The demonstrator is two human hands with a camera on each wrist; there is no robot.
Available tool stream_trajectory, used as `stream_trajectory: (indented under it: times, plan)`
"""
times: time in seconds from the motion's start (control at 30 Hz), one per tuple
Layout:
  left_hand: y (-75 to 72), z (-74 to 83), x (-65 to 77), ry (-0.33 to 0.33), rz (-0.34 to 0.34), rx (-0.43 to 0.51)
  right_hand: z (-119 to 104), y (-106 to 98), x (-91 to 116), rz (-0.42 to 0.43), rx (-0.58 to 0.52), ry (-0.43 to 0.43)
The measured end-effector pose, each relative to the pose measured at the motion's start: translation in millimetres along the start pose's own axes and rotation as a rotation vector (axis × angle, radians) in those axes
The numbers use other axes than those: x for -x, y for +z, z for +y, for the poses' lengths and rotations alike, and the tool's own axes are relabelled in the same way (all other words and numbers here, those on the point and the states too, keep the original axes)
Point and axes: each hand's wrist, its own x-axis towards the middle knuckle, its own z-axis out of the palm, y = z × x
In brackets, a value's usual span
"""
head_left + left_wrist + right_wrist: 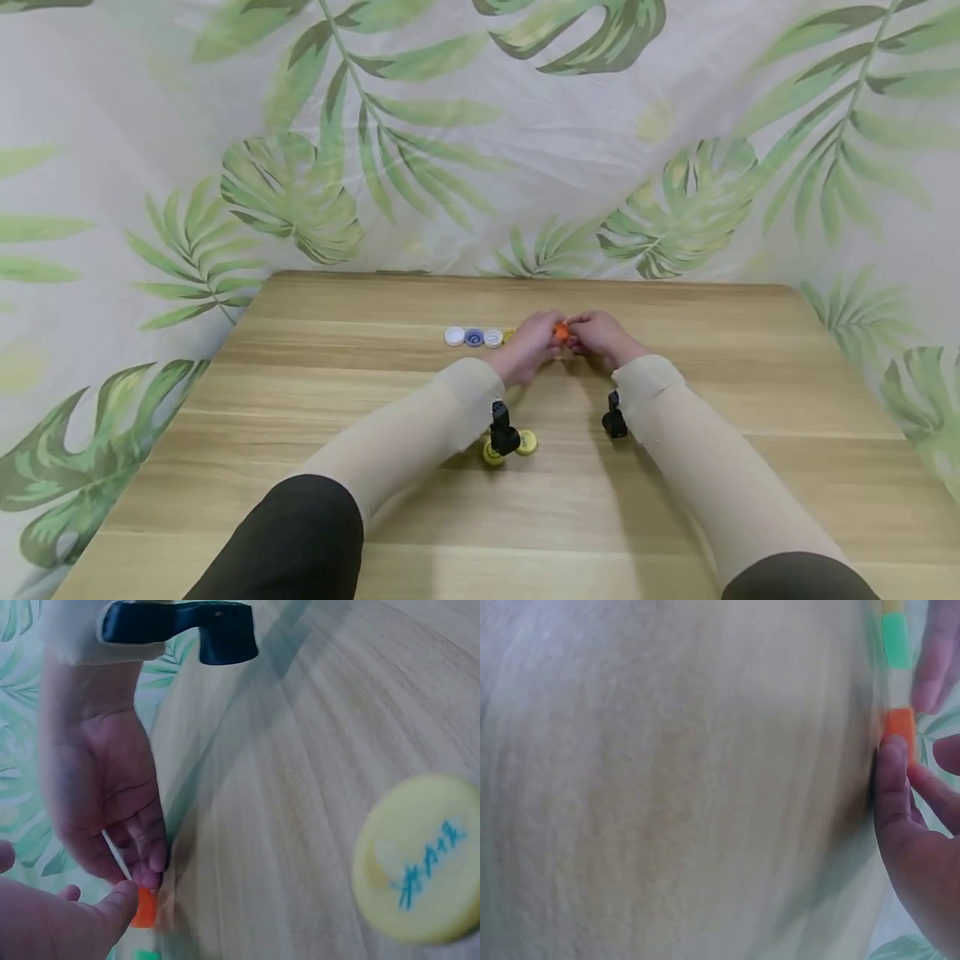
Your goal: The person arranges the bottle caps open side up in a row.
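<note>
Near the far side of the table, both hands meet at an orange cap (562, 332). My right hand (600, 335) pinches that cap (900, 724) between thumb and fingers. My left hand (532, 346) is just left of it, its fingers (934, 671) extended beside the row in the right wrist view. A white cap (454, 336), a blue cap (474, 337), another white cap (492, 337) and a partly covered yellow cap (509, 335) form a line to the left. A green cap (896, 640) is hidden from the head view. A thin pale strip (118, 855) shows by the right fingers; its kind is unclear.
Nearer the body, two yellow caps (527, 442) lie under the left forearm, one partly covered by the black wrist camera (503, 432). Another black camera (614, 418) sits on the right wrist. A leaf-patterned cloth (420, 167) hangs behind the wooden table (337, 492).
</note>
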Motion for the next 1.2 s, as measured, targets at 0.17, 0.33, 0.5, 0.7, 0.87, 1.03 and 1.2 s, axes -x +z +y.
stream_trajectory:
  times: [0.17, 0.33, 0.5, 0.7, 0.87, 1.03, 1.2]
  plan:
    - [-20.6, 7.2, 2.4, 0.034, 0.043, 0.047, -5.8, 6.5, 1.2, -0.005, 0.061, 0.021]
    - [-35.3, 16.4, 2.9, 0.074, 0.062, 0.058, -10.5, 7.2, 2.5, 0.006, 0.104, 0.023]
    - [-41.4, 24.6, 8.7, 0.079, 0.048, 0.022, -16.6, 5.8, 4.3, 0.023, 0.107, 0.010]
    - [-57.7, 19.3, 22.4, 0.041, 0.061, -0.074, -17.7, 7.0, 8.1, -0.003, 0.121, 0.028]
    - [-77.3, 14.4, 34.0, 0.053, 0.083, -0.112, -15.1, 9.5, 9.7, -0.018, 0.137, 0.017]
    - [-92.0, 13.6, 46.1, 0.041, 0.089, -0.167, -11.5, 12.0, 9.4, -0.027, 0.132, -0.004]
    - [-105.7, 7.2, 56.4, 0.007, 0.070, -0.198, -9.3, 16.8, 8.3, -0.033, 0.178, -0.022]
